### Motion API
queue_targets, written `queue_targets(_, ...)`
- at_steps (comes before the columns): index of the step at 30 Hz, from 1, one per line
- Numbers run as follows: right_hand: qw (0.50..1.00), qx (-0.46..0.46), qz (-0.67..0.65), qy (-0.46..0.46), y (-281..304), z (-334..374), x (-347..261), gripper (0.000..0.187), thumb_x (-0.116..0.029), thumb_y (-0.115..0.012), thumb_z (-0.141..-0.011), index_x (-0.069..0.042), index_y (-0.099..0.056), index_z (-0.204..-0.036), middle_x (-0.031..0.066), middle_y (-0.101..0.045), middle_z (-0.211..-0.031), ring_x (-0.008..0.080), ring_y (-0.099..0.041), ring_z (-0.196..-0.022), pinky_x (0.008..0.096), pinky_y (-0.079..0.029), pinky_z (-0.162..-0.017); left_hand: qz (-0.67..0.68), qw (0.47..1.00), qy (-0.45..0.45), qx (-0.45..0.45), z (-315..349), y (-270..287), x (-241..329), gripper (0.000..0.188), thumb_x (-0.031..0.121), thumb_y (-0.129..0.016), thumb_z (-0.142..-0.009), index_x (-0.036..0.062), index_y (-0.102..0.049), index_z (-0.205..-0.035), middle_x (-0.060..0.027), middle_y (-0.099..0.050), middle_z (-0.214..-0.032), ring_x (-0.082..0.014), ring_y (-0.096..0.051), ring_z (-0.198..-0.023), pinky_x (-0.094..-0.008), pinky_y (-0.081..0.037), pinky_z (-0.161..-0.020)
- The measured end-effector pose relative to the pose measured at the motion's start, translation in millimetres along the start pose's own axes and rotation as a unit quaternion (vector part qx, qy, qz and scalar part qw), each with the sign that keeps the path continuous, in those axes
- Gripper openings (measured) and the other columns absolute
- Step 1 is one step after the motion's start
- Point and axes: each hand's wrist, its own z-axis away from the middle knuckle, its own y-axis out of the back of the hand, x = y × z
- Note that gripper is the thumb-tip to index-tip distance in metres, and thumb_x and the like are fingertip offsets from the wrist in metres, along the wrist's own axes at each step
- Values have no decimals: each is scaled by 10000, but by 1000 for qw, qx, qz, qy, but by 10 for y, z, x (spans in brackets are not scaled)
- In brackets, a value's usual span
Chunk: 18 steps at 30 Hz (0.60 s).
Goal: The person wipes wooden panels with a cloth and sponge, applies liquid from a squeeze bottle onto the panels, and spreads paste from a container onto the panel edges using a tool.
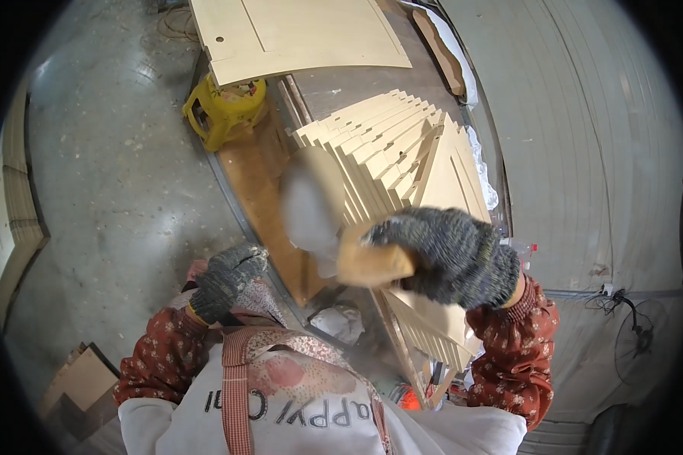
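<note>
Within the right hand (455, 258), a tan block (376, 260) blurs, partly covered.

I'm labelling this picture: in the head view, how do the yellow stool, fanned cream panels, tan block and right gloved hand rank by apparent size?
1. Fanned cream panels
2. Right gloved hand
3. Yellow stool and tan block: too alike to rank; the block is blurred and seems nearer the camera.
</note>
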Motion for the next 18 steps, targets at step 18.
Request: queue_targets(18,852,298,399,-161,-2232,617,-481,538,-364,-357,-955,-130,-311,-1437,269,-432,-1348,414,-467,-1225,543,-374,-1021,404,880,248,14,-95,212,224,567,319,-782,-722,-1,-608,-1157,-128,-581,-1180,-256,-570,-1055,-357,-447,-950)
